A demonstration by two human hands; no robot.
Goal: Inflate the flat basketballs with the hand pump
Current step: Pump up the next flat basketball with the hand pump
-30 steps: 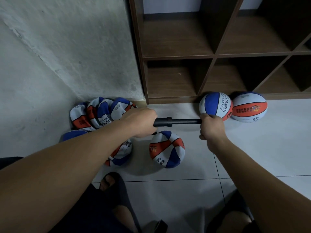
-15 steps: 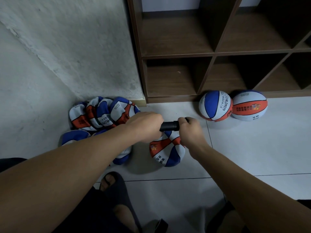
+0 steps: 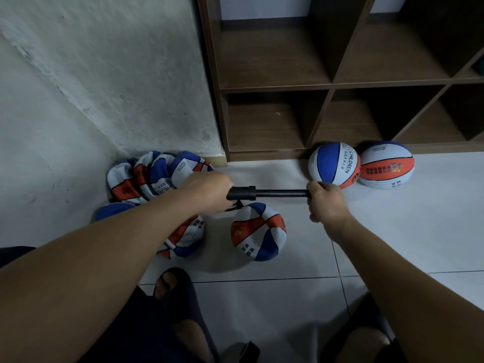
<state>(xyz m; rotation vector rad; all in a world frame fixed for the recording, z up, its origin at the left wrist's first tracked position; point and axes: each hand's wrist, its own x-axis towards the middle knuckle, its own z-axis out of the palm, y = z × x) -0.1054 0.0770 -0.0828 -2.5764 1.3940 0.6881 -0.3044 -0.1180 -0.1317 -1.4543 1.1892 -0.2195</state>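
Left hand: my left hand (image 3: pixel 207 191) is wrapped round the black barrel of the pump (image 3: pixel 241 193), fingers curled tight on it, the barrel's collared end sticking out past my knuckles.
Right hand: my right hand (image 3: pixel 326 201) is closed round the pump's handle end; the handle itself is hidden inside my fist.
Pump: it lies level between my two hands, above the floor (image 3: pixel 419 231), with the thin rod (image 3: pixel 281 193) drawn out and bare from collar to fist.
Hose: a short dark hose (image 3: pixel 234 206) hangs from under the barrel toward the ball below; I cannot tell where it meets the ball.
Ball being filled: a partly filled basketball (image 3: pixel 258 231), red, white and blue, sits on the floor just under the pump, its top dented.
Flat balls: a heap of flat basketballs (image 3: pixel 152 176) lies in the corner by the wall (image 3: pixel 104 74), partly behind my left forearm.
Full balls: two round basketballs (image 3: pixel 334 165) (image 3: pixel 386 166) rest touching each other on the floor against the foot of the shelf (image 3: pixel 327 85).
Feet: my sandalled foot (image 3: pixel 174 284) shows at the bottom edge.
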